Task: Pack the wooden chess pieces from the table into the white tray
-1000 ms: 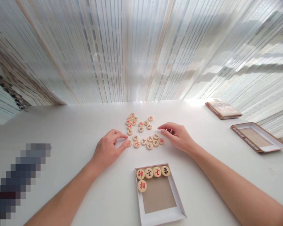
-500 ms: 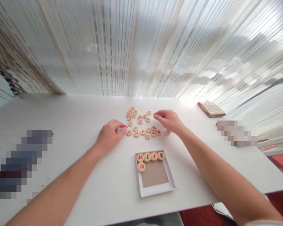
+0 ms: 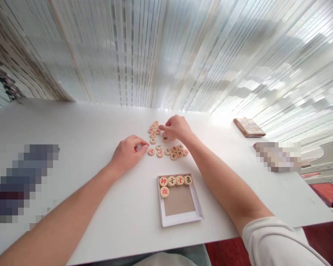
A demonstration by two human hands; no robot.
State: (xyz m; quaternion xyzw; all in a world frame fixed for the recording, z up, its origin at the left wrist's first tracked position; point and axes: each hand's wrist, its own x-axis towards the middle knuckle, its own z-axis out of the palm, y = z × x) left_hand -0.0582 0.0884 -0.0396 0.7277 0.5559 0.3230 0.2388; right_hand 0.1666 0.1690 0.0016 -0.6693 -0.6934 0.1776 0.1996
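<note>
Round wooden pieces with red or black characters lie in a loose group on the white table, among them a black-marked piece (image 3: pixel 173 156) at the front. Nearer to me, an open white box (image 3: pixel 177 218) holds four pieces in its back row and a red-marked piece (image 3: pixel 164 191) below them at the left. My left hand (image 3: pixel 130 152) is at the left edge of the group, thumb and forefinger pinched near a red-marked piece (image 3: pixel 151 152); anything between the fingertips is too small to make out. My right hand (image 3: pixel 178 127) reaches over the back pieces, its fingertips partly hidden, beside the back-left cluster.
At the right on the table (image 3: pixel 100 218) lies a flat box (image 3: pixel 249 127), with a blurred-out object (image 3: pixel 277 157) in front of it. Another blurred-out dark object (image 3: pixel 24 183) is at the left. A striped curtain (image 3: pixel 144 55) hangs behind.
My right hand has moved left, from the right side of the group to above its back pieces. My left hand has stayed near the same piece. The view has shifted slightly.
</note>
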